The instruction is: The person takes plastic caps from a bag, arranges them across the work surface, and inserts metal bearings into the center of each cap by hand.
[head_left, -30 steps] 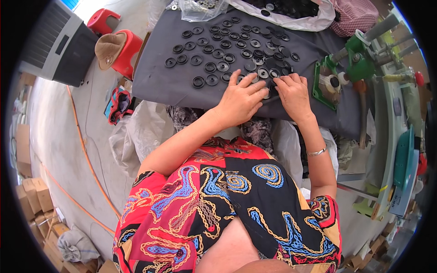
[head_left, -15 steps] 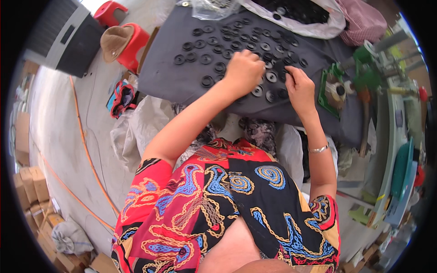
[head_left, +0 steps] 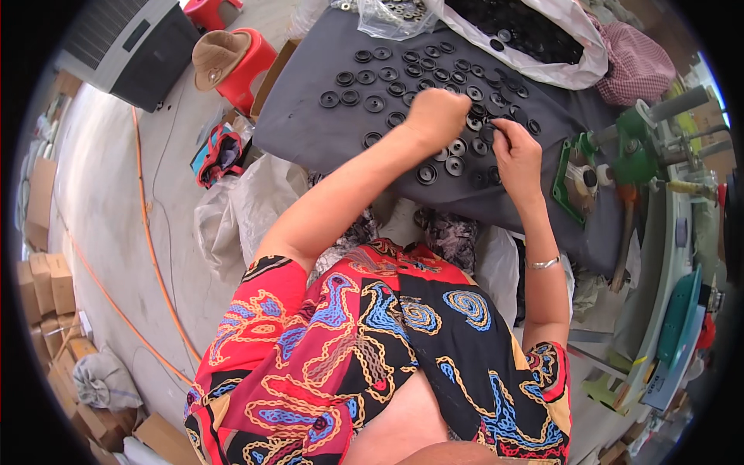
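Note:
Many small black round discs, some with pale metallic centres, lie scattered on a dark grey cloth-covered table. My left hand is closed over the middle of them. Its fingers curl downward, so whatever they grip is hidden. Just to its right, my right hand pinches a black disc at its edge between thumb and forefinger. Several discs with metallic centres lie loose below and between my hands.
A white sack of black parts lies open at the far side, beside a clear bag of small metal pieces. A green hand press stands at the right. Left of the table are a red stool with a hat and an orange hose.
The whole view has shifted, so the table sits further right in the picture. My hands have come closer together, the right one moving leftward over the discs.

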### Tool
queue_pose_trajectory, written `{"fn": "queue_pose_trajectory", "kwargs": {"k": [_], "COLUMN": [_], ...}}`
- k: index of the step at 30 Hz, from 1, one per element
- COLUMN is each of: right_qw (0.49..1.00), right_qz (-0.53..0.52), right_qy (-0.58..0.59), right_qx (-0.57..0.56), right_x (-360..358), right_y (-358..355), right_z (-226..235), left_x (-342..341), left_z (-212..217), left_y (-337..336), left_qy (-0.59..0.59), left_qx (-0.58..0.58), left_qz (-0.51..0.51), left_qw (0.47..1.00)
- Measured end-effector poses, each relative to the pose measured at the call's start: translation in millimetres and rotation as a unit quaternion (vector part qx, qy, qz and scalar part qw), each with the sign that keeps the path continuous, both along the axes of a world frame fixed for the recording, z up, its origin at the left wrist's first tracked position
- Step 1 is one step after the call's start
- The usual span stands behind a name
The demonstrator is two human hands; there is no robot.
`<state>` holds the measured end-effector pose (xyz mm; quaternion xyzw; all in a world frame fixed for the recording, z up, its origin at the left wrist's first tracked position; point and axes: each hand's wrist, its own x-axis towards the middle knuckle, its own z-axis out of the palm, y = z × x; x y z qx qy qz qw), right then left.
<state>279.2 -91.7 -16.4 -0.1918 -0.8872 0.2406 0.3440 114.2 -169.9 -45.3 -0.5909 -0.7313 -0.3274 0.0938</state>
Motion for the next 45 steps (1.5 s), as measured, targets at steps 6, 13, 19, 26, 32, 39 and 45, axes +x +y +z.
{"fn": "queue_pose_trajectory", "kwargs": {"k": [6, 13, 19, 26, 32, 39, 45], "right_qw": [0.999, 0.989, 0.984, 0.950, 0.968, 0.935, 0.972], "right_qz": [0.038, 0.055, 0.025, 0.058, -0.025, -0.056, -0.054], "right_qy": [0.003, -0.134, -0.171, -0.138, -0.098, -0.271, -0.207], "right_qx": [-0.037, -0.016, 0.052, 0.273, 0.230, 0.221, 0.099], "right_x": [-22.7, -50.0, -44.6, -36.2, -17.8, -9.0, -3.2], "right_y": [-2.8, 4.8, 3.5, -6.8, 29.6, 45.2, 39.3], "right_z": [1.2, -22.4, -22.4, -28.2, -10.0, -10.8, -4.1], "left_x": [-52.9, -59.8, -58.6, -22.4, -43.6, -70.7, -65.6], "left_z": [19.5, -0.9, -13.4, -4.3, -8.4, -32.1, -26.7], "left_y": [-83.1, -126.2, -128.0, -97.7, -109.2, -131.7, -130.0], "left_qy": [-0.184, -0.190, -0.063, 0.097, 0.043, 0.049, 0.049], "left_qx": [0.075, 0.000, 0.019, 0.025, 0.120, 0.126, 0.102], "left_qz": [0.070, 0.138, 0.166, -0.024, 0.047, 0.224, 0.204], "left_qw": [0.978, 0.972, 0.984, 0.995, 0.991, 0.965, 0.972]}}
